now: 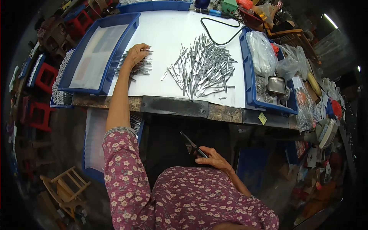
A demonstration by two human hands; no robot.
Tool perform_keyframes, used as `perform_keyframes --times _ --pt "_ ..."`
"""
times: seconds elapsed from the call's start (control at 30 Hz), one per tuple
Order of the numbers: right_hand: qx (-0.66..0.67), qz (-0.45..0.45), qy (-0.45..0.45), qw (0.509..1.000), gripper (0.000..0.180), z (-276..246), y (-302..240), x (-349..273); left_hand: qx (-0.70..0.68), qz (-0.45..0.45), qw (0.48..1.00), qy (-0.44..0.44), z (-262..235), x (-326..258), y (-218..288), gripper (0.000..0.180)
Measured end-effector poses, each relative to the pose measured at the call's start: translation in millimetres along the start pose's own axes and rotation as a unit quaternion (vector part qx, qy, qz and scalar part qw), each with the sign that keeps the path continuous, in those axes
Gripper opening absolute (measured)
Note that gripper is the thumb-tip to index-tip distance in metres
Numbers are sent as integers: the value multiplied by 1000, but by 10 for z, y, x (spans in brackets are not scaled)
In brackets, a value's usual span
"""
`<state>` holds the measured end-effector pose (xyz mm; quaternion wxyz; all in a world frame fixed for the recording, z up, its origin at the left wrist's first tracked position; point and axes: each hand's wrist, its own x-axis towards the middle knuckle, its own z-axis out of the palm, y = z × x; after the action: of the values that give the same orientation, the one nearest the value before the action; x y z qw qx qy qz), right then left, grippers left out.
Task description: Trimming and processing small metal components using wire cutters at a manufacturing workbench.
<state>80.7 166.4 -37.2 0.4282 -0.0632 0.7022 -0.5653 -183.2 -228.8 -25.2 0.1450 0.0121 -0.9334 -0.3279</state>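
Note:
My left hand (136,55) reaches over a small pile of thin metal pieces (142,69) beside the left blue tray. Its fingers are bent together at the pile's far end; whatever they pinch is too small to make out. Close to my body, below the table edge, my right hand (215,158) is closed round a pair of pliers (199,150) with dark handles and slim pointed jaws. The jaws stand apart and point up and left. A larger heap of slender silvery metal pieces (207,67) spreads over the white tabletop (165,34), right of my left hand.
The left blue tray (131,32) has a pale lining. On the right, another blue tray (251,90) holds plastic bags and a metal tin (276,85). A black cord loop (203,25) lies behind the heap. Below the table is a lined blue crate (94,170).

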Motion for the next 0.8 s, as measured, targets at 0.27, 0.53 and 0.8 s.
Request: perform_keyframes --times 0.27,0.53,0.8 --pt "12 -7 -15 1000 48 17 54 57 -52 35 995 -71 148 -88 527 33" --pt "-16 -32 -8 999 43 14 18 18 -21 45 998 -42 790 -151 927 29" --pt "-11 -5 -13 1000 45 -19 61 10 40 19 998 -53 835 -202 1052 27"
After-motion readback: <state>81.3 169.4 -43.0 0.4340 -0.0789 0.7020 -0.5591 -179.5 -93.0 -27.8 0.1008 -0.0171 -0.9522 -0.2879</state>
